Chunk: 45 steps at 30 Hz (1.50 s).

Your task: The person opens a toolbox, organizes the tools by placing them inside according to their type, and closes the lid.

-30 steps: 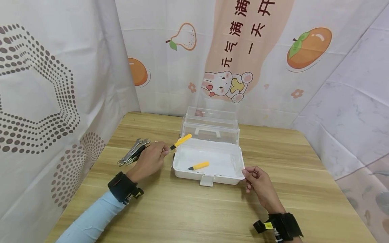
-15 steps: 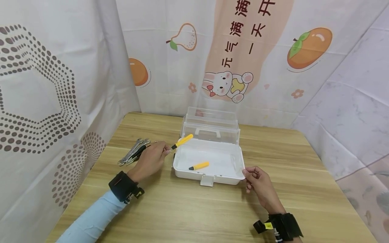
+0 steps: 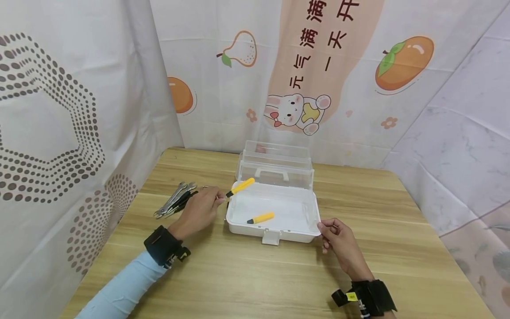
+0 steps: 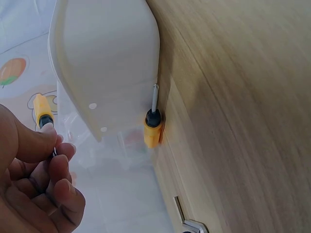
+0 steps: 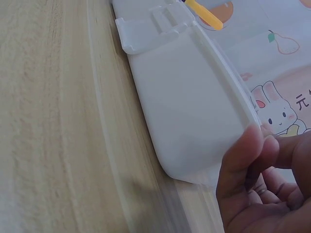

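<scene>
My left hand pinches a screwdriver by its thin shaft, close to the left rim of the white toolbox. Its yellow handle with a black collar points up and away over the box's back left corner. A second yellow-handled screwdriver lies inside the box near the front. In the left wrist view, another screwdriver rests on the table against the box's outer side. My right hand holds the box's front right corner, thumb and fingers at the rim.
The box's clear lid stands open at the back. Left of my left hand lie several metal wrenches and a black-handled tool. A hex key shows low in the left wrist view. Printed curtains hang behind the table.
My left hand has shifted slightly to the right with the screwdriver, whose handle now sits a little lower and further right. The right hand and toolbox stay in place.
</scene>
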{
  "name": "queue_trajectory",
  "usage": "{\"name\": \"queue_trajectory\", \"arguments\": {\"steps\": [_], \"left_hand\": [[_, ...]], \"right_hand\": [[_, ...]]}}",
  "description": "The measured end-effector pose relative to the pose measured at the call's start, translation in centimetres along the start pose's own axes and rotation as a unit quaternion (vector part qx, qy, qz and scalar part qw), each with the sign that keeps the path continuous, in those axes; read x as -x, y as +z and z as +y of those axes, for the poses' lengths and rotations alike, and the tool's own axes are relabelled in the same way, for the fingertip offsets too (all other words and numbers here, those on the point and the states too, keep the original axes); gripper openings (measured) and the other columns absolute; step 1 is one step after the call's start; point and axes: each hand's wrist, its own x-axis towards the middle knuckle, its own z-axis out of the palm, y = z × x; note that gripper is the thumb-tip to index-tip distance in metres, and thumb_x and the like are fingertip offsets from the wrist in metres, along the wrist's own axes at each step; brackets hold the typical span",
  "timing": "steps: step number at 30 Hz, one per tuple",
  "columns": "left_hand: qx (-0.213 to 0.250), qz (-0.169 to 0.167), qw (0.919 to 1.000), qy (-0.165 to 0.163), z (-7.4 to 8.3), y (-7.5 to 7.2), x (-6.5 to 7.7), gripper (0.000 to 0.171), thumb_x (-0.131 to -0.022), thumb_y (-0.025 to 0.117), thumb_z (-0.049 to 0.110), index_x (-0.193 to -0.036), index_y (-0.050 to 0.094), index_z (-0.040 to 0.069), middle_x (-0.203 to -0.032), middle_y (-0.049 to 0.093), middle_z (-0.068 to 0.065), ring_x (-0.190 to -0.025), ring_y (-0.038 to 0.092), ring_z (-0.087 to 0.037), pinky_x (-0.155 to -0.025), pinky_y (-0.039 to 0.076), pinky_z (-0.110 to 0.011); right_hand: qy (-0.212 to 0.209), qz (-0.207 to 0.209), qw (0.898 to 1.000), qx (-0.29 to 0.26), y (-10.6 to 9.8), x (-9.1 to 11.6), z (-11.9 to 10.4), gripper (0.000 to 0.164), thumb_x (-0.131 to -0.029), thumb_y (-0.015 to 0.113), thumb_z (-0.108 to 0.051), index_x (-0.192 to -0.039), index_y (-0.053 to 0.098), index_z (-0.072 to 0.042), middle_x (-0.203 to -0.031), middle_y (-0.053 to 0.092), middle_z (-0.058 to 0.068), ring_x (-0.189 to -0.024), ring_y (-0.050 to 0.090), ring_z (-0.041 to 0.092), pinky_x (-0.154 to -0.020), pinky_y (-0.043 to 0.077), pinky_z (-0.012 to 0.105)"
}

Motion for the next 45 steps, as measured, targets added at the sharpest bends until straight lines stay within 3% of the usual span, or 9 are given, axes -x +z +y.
{"name": "queue_trajectory", "arguments": {"steps": [16, 38, 45], "left_hand": [[-0.002, 0.008, 0.9999, 0.012, 0.31, -0.11, -0.13, 0.005, -0.102, 0.065, 0.013, -0.102, 0.066, 0.009, -0.093, 0.063, -0.002, -0.076, 0.053, -0.016, -0.063, 0.046, -0.031], [0.006, -0.011, 0.9999, 0.003, 0.55, 0.50, -0.50, 0.005, -0.102, 0.066, 0.013, -0.100, 0.067, 0.009, -0.090, 0.060, 0.000, -0.075, 0.052, -0.016, -0.060, 0.044, -0.030], [0.006, -0.010, 0.9998, 0.016, 0.61, 0.59, -0.42, 0.005, -0.101, 0.068, 0.014, -0.099, 0.067, 0.009, -0.090, 0.061, 0.001, -0.074, 0.053, -0.015, -0.060, 0.044, -0.029]], "right_hand": [[-0.002, -0.001, 1.000, 0.004, -0.06, 0.02, -0.24, 0.031, -0.104, 0.064, -0.021, -0.118, 0.053, 0.004, -0.086, 0.060, 0.010, -0.060, 0.050, 0.012, -0.054, 0.052, 0.027], [-0.002, -0.002, 1.000, 0.001, -0.03, -0.03, -0.38, 0.034, -0.104, 0.064, -0.022, -0.120, 0.051, 0.004, -0.087, 0.059, 0.011, -0.060, 0.050, 0.012, -0.055, 0.052, 0.027], [-0.008, -0.003, 1.000, 0.006, -0.06, -0.02, 0.00, 0.034, -0.104, 0.064, -0.023, -0.120, 0.052, 0.005, -0.087, 0.060, 0.013, -0.060, 0.050, 0.012, -0.054, 0.052, 0.028]]}}
